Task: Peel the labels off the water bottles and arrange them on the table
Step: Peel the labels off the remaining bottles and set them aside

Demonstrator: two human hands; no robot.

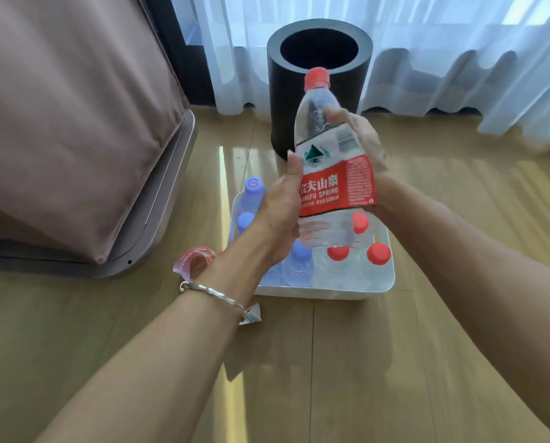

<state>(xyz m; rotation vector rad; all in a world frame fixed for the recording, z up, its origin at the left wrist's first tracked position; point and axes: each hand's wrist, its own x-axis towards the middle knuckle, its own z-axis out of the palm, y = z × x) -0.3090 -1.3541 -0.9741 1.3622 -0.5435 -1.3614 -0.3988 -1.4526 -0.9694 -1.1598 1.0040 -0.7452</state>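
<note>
The left hand (281,215) grips the lower side of a water bottle (315,123), its thumb lying up along the edge of the label (337,183). The right hand (363,139) curls round the bottle's far side, one fingertip showing over the clear shoulder. The bottle is held upright, slightly tilted, in the air above a white tray (325,294); it has a red cap, and its red-and-white label is on, wrapped round the middle. In the tray below stand six more bottles seen from above (counted by their caps): three red-capped bottles (378,253) on the right side and three purple-capped bottles (254,186) on the left. Two peeled labels lie on the wooden surface (395,362) just beside the tray's left edge: a curled red label (192,262), partly hidden by the left wrist, and a small white scrap (252,315) near the tray's front corner. One silver bracelet (213,294) circles the left wrist. Beyond the tray stands one black cylindrical bin (286,100), open at the top, before a sheer white curtain (459,59).
</note>
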